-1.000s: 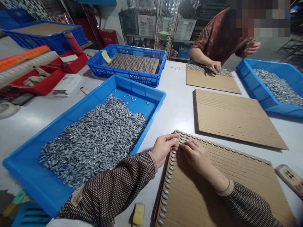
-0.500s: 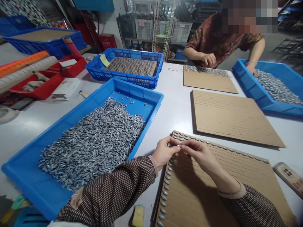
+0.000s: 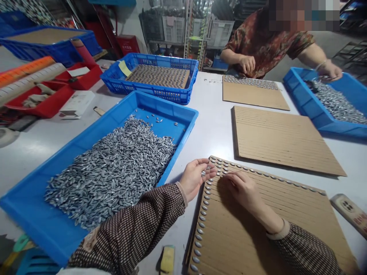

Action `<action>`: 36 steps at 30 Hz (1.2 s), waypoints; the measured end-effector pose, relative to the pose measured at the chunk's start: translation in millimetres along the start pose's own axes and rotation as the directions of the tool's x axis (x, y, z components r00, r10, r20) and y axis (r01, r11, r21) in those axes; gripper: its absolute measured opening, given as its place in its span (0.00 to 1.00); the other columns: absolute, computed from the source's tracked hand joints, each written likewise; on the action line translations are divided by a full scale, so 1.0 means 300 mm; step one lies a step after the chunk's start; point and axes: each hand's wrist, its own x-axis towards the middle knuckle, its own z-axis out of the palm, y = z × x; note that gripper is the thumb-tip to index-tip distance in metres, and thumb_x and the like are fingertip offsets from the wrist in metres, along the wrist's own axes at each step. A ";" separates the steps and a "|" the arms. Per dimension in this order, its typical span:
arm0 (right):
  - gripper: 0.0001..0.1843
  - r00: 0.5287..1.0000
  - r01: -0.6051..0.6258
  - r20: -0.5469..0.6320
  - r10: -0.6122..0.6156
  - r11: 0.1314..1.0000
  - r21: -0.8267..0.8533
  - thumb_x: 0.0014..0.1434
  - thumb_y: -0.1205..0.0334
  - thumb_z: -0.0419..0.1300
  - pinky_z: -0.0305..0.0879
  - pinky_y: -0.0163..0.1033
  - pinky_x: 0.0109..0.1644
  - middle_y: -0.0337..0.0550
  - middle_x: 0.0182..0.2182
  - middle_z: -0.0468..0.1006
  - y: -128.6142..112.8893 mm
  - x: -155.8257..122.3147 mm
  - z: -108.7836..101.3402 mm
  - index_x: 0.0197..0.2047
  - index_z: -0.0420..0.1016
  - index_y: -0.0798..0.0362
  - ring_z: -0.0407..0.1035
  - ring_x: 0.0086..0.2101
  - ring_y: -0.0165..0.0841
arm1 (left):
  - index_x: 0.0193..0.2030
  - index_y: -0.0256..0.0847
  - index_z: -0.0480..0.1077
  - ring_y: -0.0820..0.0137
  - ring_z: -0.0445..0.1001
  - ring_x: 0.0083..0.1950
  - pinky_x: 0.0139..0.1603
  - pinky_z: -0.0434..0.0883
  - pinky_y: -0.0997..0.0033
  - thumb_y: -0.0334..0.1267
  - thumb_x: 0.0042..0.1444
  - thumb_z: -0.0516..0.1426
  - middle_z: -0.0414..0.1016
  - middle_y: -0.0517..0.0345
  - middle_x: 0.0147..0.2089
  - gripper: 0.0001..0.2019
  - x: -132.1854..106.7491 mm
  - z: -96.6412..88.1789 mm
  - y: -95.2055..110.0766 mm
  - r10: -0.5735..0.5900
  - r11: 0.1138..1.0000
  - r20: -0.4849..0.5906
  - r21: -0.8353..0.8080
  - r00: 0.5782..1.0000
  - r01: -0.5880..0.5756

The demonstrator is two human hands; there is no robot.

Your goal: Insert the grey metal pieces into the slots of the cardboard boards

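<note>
My left hand (image 3: 195, 178) is at the near board's far-left corner, fingers curled round several small silver oval pieces (image 3: 204, 173). Just to its right, my right hand (image 3: 243, 189) is lowered to the cardboard board (image 3: 275, 221), thumb and fingers pinched together at a silver oval piece, mostly hidden by the fingertips. Similar pieces (image 3: 200, 231) stand in slits down the board's left edge and along its far edge, with a few more in short rows at the corner. To the left, a blue tray (image 3: 25, 206) holds a large heap of loose silver pieces (image 3: 114, 168).
Beyond lies a second slitted board (image 3: 286, 141). A co-worker's hand (image 3: 329, 70) is over another blue tray (image 3: 318, 114), the other at a partly filled board (image 3: 255, 95). A blue basket (image 3: 174, 100), a phone (image 3: 349, 214) and a yellow block (image 3: 167, 259) also rest on the table.
My hands have parted: the left drew back slightly left and its fingers loosened, showing the pieces. My right fingertips moved right and down onto the board. The co-worker's hand rose from the tray.
</note>
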 end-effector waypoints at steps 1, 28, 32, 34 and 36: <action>0.10 1.000 0.020 0.011 -0.019 0.999 -0.033 0.63 0.68 0.54 0.71 0.43 0.42 0.47 0.38 0.78 0.004 -0.002 0.007 0.42 0.75 0.50 0.72 0.39 0.37 | 0.41 0.35 0.65 0.71 0.77 0.36 0.45 0.73 0.67 0.26 0.57 0.54 0.75 0.47 0.39 0.05 -0.002 0.001 -0.002 0.009 1.000 0.002 0.015 1.000 -0.009; 0.12 0.982 -0.191 0.042 0.186 0.957 0.219 0.65 0.59 0.54 0.70 0.37 0.32 0.48 0.41 0.77 -0.086 0.050 -0.062 0.48 0.73 0.51 0.70 0.32 0.32 | 0.41 0.31 0.71 0.75 0.75 0.30 0.35 0.72 0.73 0.28 0.54 0.60 0.76 0.50 0.33 0.07 -0.016 -0.007 -0.042 -0.050 0.976 0.105 0.215 0.993 0.027; 0.10 0.968 -0.250 0.104 0.228 0.888 0.386 0.63 0.59 0.56 0.69 0.38 0.35 0.46 0.39 0.77 -0.140 0.091 -0.086 0.44 0.75 0.51 0.71 0.34 0.33 | 0.38 0.31 0.72 0.76 0.73 0.29 0.33 0.70 0.76 0.31 0.52 0.62 0.74 0.54 0.30 0.07 -0.014 -0.012 -0.056 -0.062 0.970 0.155 0.244 0.986 0.023; 0.09 0.946 -0.323 0.151 0.286 0.828 0.459 0.62 0.57 0.58 0.67 0.37 0.33 0.44 0.34 0.77 -0.150 0.102 -0.084 0.40 0.77 0.51 0.70 0.32 0.32 | 0.37 0.31 0.72 0.78 0.71 0.28 0.32 0.69 0.77 0.33 0.50 0.64 0.72 0.57 0.28 0.09 -0.014 -0.015 -0.061 -0.055 0.968 0.163 0.250 0.985 0.013; 0.10 0.909 -0.414 0.216 0.356 0.720 0.557 0.60 0.55 0.60 0.65 0.36 0.30 0.42 0.30 0.77 -0.151 0.107 -0.075 0.39 0.77 0.52 0.68 0.29 0.30 | 0.36 0.32 0.72 0.79 0.70 0.27 0.30 0.67 0.79 0.34 0.48 0.65 0.71 0.58 0.27 0.10 -0.016 -0.014 -0.062 -0.046 0.966 0.168 0.259 0.985 0.001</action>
